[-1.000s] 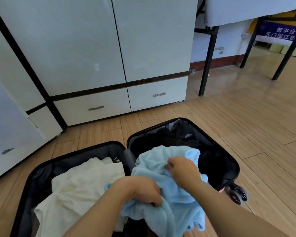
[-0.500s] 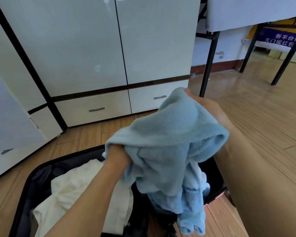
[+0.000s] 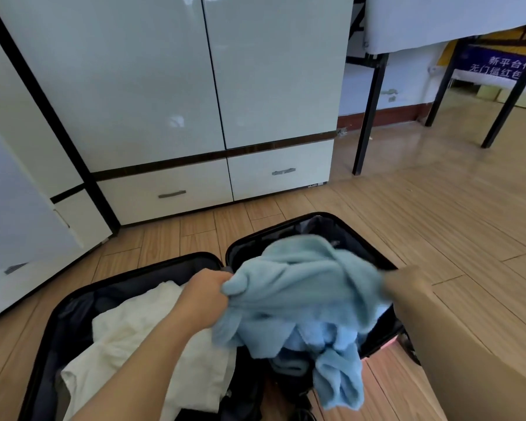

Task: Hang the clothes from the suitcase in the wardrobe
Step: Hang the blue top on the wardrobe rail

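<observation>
Your left hand (image 3: 205,294) pinches 1 edge of the fluffy light-blue fleece garment (image 3: 301,299), just right of its fingers. Lift it clear of the open black hard-shell suitcase (image 3: 374,256) before turning, so the dangling sleeve does not snag on the rim. Your right hand (image 3: 407,282) is blurred; I cannot tell its grip. The white glossy wardrobe (image 3: 164,86) stands closed beyond your fingers, with bare floor between.

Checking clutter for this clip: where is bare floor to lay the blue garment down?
Bare wood floor lies between the wardrobe drawers and the suitcase, and to its right toward the table legs. The suitcase halves are crowded with the cream garment and dark clothes.
</observation>
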The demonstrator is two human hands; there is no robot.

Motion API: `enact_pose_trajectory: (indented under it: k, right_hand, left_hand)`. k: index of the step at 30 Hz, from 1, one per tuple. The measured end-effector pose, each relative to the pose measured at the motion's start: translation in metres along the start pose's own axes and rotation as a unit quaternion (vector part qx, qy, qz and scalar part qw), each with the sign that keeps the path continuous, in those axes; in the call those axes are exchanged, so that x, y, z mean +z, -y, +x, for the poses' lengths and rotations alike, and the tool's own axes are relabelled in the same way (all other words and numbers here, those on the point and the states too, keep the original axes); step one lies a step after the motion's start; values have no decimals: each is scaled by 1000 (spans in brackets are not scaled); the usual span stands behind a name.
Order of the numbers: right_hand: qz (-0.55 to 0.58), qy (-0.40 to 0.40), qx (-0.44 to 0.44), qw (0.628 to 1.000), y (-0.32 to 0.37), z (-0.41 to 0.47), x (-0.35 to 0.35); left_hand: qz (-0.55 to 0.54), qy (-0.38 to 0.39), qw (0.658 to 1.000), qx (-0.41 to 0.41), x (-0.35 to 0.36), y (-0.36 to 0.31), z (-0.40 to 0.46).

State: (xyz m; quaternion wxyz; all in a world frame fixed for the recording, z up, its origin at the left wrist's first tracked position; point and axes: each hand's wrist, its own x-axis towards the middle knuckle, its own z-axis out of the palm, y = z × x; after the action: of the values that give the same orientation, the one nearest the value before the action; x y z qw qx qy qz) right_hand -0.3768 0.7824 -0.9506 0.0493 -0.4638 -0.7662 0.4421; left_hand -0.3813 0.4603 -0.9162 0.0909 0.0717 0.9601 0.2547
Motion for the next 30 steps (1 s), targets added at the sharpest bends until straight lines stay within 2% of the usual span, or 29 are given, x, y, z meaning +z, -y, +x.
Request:
enact_pose_trajectory:
  k: [2,4,5,7,8,10,12,13,14,16,18,20,21,22,23,26,28,30]
  right_hand:
    - [-114,-48,-29,992,0,-13,0]
    - [-54,-95,-182,977,16,-32,7]
    - [1,-62,-263,963,34,-54,6]
    - [40,105,-369,923,63,-86,18]
    - [4,197,-398,896,67,-96,31]
    - [-206,317,-420,825,60,-115,54]
    - [-403,300,-407,763,35,-109,70]
    - [-461,274,-398,744,19,-103,74]
    - [-488,249,-387,741,5,-96,74]
    - [-486,197,-371,766,-7,-84,71]
    - [-395,159,-349,835,3,-78,66]
    - [-200,186,-236,933,28,-73,60]
    - [-74,232,-144,959,43,-72,56]
    - [53,263,-61,961,56,-74,51]
    - [144,289,-3,946,68,-79,43]
    - [328,367,72,868,100,-105,12]
    - [428,387,78,813,115,-114,-8]
    - [542,390,34,744,128,-114,-28]
  left_hand:
    - [81,64,994,45,3,-2,-4]
    - [141,142,978,67,16,-12,-7]
    - [153,192,967,70,24,-21,-8]
    - [177,286,936,99,35,-41,-12]
    - [180,328,921,109,38,-49,-14]
    - [162,398,897,101,40,-62,-16]
    - [151,447,878,85,36,-67,-18]
    - [160,462,870,67,35,-66,-18]
    - [167,461,870,52,34,-64,-19]
    - [184,426,886,9,37,-58,-22]
    - [196,327,924,-40,42,-50,-25]
    - [204,194,956,-80,46,-41,-18]
    - [182,137,970,-86,45,-38,-13]
    - [149,101,980,-86,45,-38,-9]
    - [115,87,987,-75,42,-40,-6]
    - [66,38,997,-26,39,-55,-5]
    - [-14,-80,997,-2,33,-61,-3]
    - [-102,-195,975,33,11,-64,2]
